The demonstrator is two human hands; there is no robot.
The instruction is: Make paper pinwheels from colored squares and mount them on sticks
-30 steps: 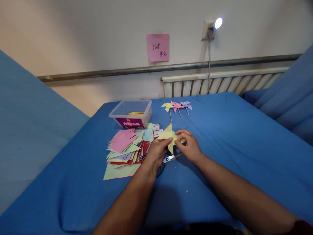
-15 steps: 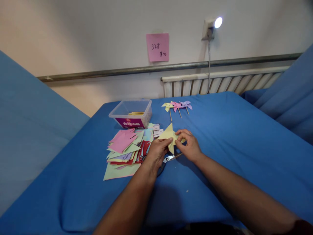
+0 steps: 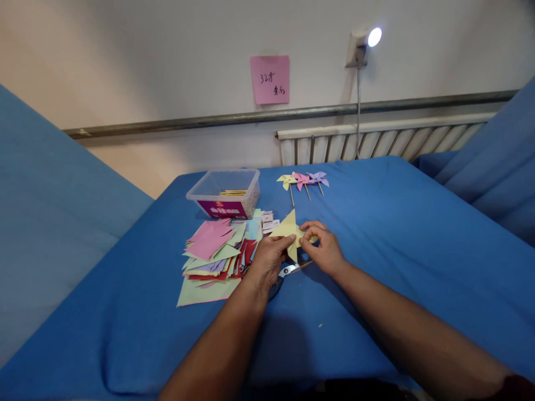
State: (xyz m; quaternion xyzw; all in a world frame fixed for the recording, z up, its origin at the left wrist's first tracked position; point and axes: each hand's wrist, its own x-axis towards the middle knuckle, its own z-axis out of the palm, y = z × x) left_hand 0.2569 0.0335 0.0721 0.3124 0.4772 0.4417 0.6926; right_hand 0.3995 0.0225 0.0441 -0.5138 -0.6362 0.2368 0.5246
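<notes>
A yellow paper pinwheel (image 3: 288,225) with pointed blades is held up between my two hands. My left hand (image 3: 270,256) grips it from the left, its thumb pressed near the centre. On the other side, my right hand (image 3: 322,245) pinches at the pinwheel's centre with thumb and index finger; whether a small pin sits between those fingertips is too small to tell. Below the paper lie scissors (image 3: 288,270) with dark handles, partly hidden by my left hand. Finished pinwheels on sticks, yellow (image 3: 286,181), pink (image 3: 303,180) and purple (image 3: 319,178), lie farther back.
Left of my hands is a pile of coloured paper sheets (image 3: 211,242). Behind it stands a clear plastic box (image 3: 251,195) holding thin sticks (image 3: 233,192). Small printed packets (image 3: 270,226) lie beside the pile. A blue cloth (image 3: 376,223) covers the table.
</notes>
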